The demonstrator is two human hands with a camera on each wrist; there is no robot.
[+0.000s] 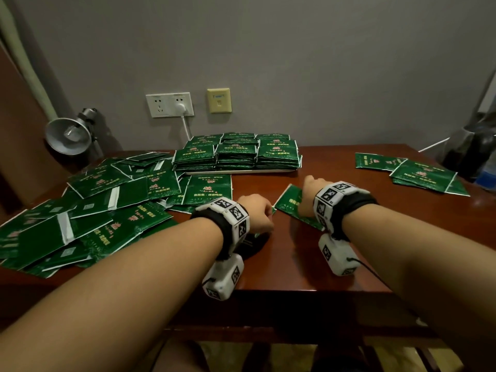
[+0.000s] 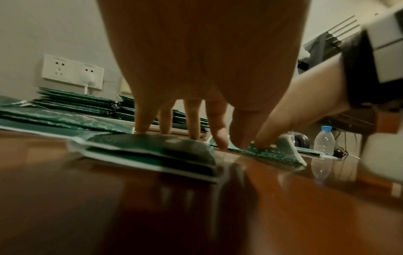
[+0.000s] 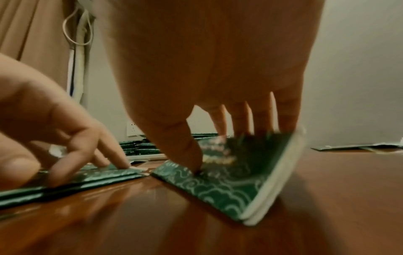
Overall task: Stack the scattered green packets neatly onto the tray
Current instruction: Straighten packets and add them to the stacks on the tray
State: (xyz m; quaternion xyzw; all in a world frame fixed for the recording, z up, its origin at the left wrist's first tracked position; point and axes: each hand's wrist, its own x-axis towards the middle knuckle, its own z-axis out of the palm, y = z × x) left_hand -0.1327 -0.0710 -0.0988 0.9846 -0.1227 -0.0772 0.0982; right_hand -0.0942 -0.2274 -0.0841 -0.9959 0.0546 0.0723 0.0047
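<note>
Green packets lie in a big loose heap point(image 1: 94, 210) on the table's left side. Neat stacks point(image 1: 236, 153) fill the white tray point(image 1: 236, 171) at the back middle. My right hand point(image 1: 308, 194) pinches a pair of green packets point(image 3: 229, 182), thumb on top and fingers behind the far edge, which is tilted up off the wood. My left hand point(image 1: 256, 213) presses its fingertips point(image 2: 194, 134) down on another small pile of packets point(image 2: 152, 148) just to the left. The head view hides that pile behind the hand. The two piles almost touch corner to corner.
A few more packets point(image 1: 418, 173) lie at the right of the table near a plastic bottle point(image 2: 323, 139) and dark items. A metal lamp point(image 1: 68, 134) stands at the back left. The table's front edge point(image 1: 295, 288) is just behind my wrists.
</note>
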